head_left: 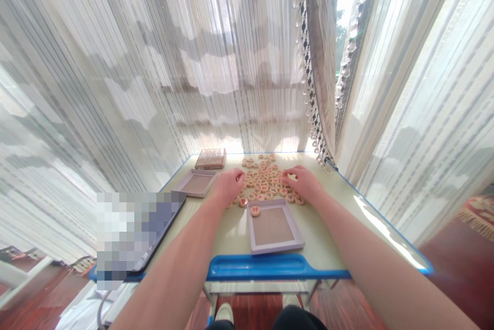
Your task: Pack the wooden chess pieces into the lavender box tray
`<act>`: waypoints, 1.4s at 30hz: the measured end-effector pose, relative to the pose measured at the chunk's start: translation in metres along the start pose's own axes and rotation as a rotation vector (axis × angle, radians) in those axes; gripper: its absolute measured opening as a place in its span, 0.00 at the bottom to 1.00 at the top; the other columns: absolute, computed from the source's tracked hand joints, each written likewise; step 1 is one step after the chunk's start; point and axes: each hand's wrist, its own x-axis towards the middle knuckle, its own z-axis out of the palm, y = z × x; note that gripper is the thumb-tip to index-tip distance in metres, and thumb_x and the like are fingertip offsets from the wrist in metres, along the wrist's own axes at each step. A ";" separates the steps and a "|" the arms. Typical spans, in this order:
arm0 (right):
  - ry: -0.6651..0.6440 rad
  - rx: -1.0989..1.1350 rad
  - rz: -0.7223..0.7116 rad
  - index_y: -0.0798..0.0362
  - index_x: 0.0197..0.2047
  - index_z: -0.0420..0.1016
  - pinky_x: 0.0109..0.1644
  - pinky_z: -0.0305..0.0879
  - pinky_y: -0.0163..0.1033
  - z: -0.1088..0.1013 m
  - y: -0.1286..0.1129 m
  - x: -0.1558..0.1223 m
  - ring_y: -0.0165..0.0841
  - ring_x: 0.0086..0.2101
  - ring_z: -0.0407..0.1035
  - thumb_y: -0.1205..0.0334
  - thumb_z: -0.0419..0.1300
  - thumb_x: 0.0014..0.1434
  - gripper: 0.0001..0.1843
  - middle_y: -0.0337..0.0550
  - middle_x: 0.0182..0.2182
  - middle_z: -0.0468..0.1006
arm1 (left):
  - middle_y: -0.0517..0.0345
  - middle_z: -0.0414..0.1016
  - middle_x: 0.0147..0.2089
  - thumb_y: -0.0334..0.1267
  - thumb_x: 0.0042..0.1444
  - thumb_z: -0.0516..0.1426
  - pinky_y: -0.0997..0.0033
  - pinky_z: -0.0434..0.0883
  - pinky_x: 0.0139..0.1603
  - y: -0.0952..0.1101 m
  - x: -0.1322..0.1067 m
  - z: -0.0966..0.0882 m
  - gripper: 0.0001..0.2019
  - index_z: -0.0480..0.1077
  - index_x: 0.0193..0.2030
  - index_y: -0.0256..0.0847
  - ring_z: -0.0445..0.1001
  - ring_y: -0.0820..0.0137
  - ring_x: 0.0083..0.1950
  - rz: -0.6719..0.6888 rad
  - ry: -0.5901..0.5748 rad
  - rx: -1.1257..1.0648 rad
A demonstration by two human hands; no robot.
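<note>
Many round wooden Chinese chess pieces [264, 189] with red or dark characters lie loosely spread over the middle of the table. My left hand [230, 185] is curled closed at the left side of the spread; its fingertips and anything inside them are hidden. On the right side, my right hand [303, 181] reaches in with fingers bent and apart, its fingertips at the pieces. In front of me, a shallow box tray [276, 247] holds a single chess piece [255, 211] in its far left corner.
A second shallow tray [189, 192] lies at the left, with a brown closed box [210, 159] behind it. A blurred-out dark device [154, 232] sits at the table's left edge. The table [328, 245] has a blue rim, and curtains [239, 62] hang close behind it.
</note>
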 end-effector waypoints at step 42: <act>0.099 -0.238 0.132 0.51 0.37 0.79 0.49 0.60 0.41 0.008 0.039 0.015 0.39 0.42 0.69 0.55 0.57 0.50 0.15 0.48 0.39 0.77 | 0.57 0.75 0.32 0.42 0.48 0.53 0.74 0.63 0.36 0.023 -0.010 -0.018 0.11 0.75 0.30 0.42 0.69 0.70 0.34 0.182 -0.251 -0.149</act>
